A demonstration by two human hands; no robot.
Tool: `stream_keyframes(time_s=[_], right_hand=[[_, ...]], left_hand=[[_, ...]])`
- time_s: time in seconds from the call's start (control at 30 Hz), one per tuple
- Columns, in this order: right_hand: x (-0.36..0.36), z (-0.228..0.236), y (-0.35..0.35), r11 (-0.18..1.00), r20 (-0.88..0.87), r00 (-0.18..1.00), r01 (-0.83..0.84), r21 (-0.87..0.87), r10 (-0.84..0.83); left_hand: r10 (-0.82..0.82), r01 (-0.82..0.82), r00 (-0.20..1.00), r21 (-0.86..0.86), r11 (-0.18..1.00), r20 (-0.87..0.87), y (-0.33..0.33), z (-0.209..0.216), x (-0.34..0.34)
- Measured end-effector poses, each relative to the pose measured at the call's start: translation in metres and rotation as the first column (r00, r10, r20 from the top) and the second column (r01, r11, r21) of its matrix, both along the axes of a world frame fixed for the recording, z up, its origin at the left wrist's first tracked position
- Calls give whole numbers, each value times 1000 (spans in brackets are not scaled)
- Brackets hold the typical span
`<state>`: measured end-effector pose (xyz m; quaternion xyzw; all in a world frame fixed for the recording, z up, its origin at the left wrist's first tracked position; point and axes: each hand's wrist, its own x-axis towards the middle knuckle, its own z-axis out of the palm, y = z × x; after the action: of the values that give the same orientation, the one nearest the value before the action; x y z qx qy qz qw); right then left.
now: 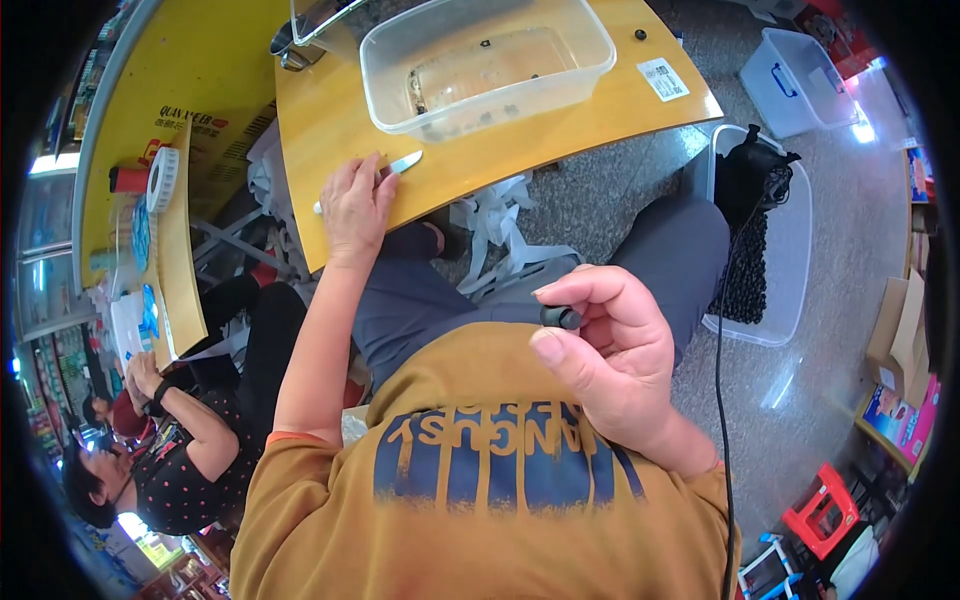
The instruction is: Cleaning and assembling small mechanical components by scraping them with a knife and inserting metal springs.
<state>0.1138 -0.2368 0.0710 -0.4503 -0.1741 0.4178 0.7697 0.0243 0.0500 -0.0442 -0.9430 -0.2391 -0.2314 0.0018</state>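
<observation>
From the head view, your right hand (pixel 610 350) is raised close to your chest, its grip pinched narrow around a small black rounded piece (pixel 562 317) held between thumb and forefinger, high enough to see it well. It looks hard and smooth, like moulded plastic or rubber.

Your left hand (pixel 352 205) lies flat on the yellow desk (pixel 330 120), fingers over the handle end of a small pale knife (pixel 402 163), grip loose rather than clenched (seemingly just pinning it there). Beyond sits a clear plastic tub (pixel 400 75), rectangular with rounded corners, a few dark bits scattered on its murky bottom.
</observation>
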Motion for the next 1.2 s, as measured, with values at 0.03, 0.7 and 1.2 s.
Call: stream_keyframes(time_s=[0.03,0.7,1.2], right_hand=[[0,-1,-1,1000,48,999,1,15,-2],[6,-14,-1,998,514,856,39,40,-54],[9,-18,-4,992,502,864,-40,122,-27]], left_hand=[[-2,2,1000,-1,1000,-4,-2,1,-1],[-65,340,908,-817,-465,415,-145,127,4],[9,271,953,-834,-480,304,-151,130,6]])
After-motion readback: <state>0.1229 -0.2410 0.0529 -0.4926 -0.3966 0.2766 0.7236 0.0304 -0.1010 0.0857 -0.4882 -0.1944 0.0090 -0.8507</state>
